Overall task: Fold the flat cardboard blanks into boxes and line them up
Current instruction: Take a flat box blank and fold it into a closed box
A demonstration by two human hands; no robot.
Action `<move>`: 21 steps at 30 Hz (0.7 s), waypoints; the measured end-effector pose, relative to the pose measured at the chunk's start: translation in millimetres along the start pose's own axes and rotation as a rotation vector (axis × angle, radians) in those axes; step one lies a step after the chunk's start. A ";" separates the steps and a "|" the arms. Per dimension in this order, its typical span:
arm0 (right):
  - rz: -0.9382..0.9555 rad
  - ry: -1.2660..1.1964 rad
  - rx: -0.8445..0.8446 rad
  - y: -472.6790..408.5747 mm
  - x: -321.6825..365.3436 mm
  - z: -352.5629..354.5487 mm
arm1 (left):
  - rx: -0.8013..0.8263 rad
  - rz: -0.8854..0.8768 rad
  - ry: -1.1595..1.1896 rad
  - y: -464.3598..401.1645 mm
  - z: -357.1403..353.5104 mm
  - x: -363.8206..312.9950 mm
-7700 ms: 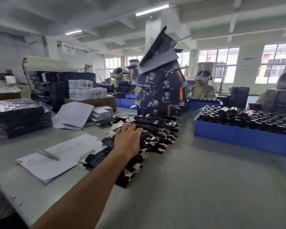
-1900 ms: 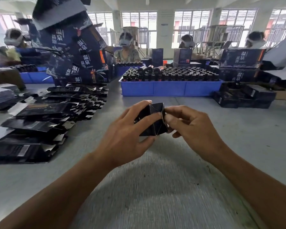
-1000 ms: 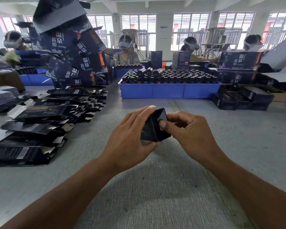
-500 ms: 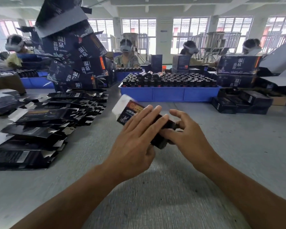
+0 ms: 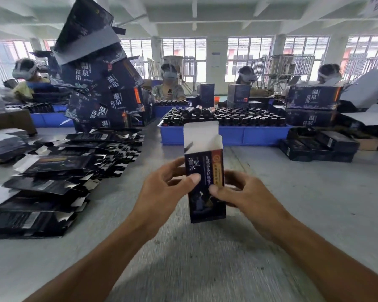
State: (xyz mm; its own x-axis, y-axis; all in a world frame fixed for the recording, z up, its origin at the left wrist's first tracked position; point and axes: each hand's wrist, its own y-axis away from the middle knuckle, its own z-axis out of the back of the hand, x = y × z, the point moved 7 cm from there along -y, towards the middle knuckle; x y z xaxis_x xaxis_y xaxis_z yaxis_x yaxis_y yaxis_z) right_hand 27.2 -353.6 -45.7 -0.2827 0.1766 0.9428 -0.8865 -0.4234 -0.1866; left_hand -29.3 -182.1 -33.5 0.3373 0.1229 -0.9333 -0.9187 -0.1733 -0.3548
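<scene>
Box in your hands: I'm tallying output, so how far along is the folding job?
Early. In hand: one box, upright, body squared up, top flaps open, held by the left hand and right hand. I can't tell whether its base touches the table. Done: no line of small folded boxes is visible on it. Left: a large spread of flat blanks on the left.

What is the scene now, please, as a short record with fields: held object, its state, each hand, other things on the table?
held object: dark printed cardboard box, upright
state: top flaps open, white inside showing
left hand: grips the box's left side, thumb on the front
right hand: grips the box's right side, thumb on the front
flat blanks: pile of dark flat cardboard blanks, left on the grey table
behind: blue plastic tray of dark bottles
</scene>
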 end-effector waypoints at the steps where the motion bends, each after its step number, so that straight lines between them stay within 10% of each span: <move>1: 0.035 -0.048 -0.033 -0.2 3.5 4.8 | 0.020 -0.001 -0.005 0.8 -2.1 1.1; 21: 0.331 -0.061 -0.060 4.8 22.3 10.8 | 0.003 -0.242 -0.106 4.6 -1.0 -14.5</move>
State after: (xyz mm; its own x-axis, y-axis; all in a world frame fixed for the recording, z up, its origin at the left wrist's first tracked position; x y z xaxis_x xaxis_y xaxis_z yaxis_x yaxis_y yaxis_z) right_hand 20.6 -361.3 -22.6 -0.5382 -0.0159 0.8427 -0.7706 -0.3956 -0.4996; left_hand -38.1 -185.7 -21.6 0.5244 0.2624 -0.8100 -0.8144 -0.1230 -0.5671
